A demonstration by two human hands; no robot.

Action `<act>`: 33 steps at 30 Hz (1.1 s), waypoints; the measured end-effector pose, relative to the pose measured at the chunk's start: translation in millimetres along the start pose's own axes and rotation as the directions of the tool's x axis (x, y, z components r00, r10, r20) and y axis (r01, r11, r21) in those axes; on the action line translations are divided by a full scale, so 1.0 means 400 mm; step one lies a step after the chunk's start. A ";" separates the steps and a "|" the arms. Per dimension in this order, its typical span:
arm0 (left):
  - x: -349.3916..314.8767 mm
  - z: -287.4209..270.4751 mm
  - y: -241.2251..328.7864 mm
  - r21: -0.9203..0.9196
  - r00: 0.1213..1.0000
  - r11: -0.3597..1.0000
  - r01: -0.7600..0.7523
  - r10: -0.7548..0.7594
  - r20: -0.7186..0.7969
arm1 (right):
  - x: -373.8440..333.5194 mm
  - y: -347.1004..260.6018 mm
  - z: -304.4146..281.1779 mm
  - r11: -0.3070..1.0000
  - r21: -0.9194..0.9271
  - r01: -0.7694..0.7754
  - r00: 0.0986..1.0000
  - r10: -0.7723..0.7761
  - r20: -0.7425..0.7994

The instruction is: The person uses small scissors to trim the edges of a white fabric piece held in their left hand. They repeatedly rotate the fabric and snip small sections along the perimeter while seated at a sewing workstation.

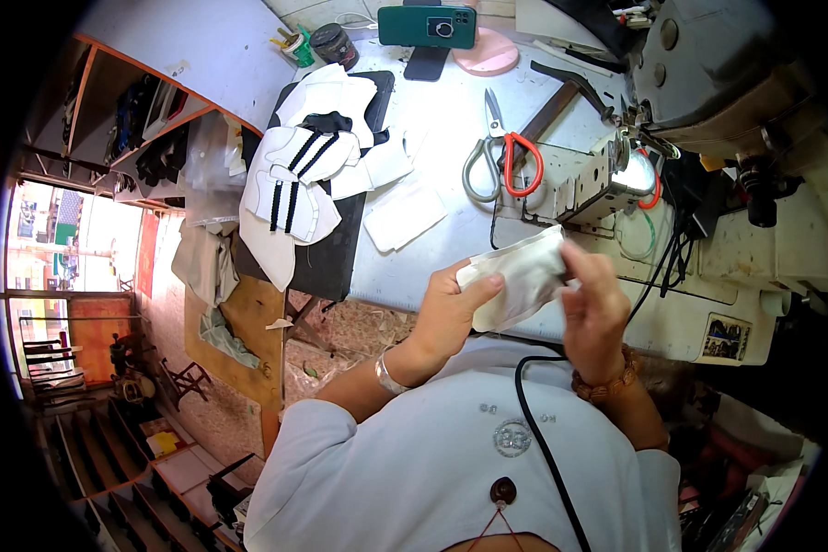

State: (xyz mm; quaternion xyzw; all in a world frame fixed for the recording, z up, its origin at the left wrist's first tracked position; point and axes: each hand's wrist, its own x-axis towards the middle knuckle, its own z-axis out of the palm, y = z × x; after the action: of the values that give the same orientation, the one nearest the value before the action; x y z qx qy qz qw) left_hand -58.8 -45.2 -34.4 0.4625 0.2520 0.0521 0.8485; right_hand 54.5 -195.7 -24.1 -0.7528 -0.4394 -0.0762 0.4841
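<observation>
In front of my chest, over the table's near edge, I hold a white piece of sheet material (515, 281), perhaps cloth or thin leather. My left hand (446, 313) is closed on its left side, thumb lying across the top face. At the right edge of the piece is my right hand (593, 313), its bent fingers closed about that edge and somewhat smeared by motion. Another flat white piece (405, 219) lies on the table left of my hands. Beyond it, cut white pieces with black braided strips (294, 179) are heaped on a black mat (336, 262).
Red-and-grey-handled scissors (506, 152) and a hammer (547, 120) lie on the table (451, 101) ahead. A sewing machine (736, 83) with a lit lamp (635, 175) stands at the right. A green phone (428, 27) is propped at the back, beside a pink disc (486, 52).
</observation>
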 end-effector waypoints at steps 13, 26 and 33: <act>-0.007 0.006 0.004 0.119 0.997 0.989 -0.083 0.083 0.006 | 0.015 -0.030 0.057 0.983 -0.166 0.083 0.991 -0.065 0.113; -0.012 0.013 -0.003 0.075 0.999 0.996 -0.043 0.040 0.028 | 0.010 0.004 0.075 0.616 0.603 -0.507 0.851 0.470 0.236; 0.030 -0.031 -0.059 -0.142 0.998 0.990 0.024 -0.032 -0.054 | 0.015 0.046 0.055 0.392 0.751 -0.532 0.786 0.558 0.265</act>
State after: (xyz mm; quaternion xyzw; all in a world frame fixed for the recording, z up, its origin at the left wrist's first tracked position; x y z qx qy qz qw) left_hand -57.7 -45.3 -63.7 0.3961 0.2779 0.0707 0.8723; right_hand 64.7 -177.2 -44.4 -0.5554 -0.1471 0.2785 0.7697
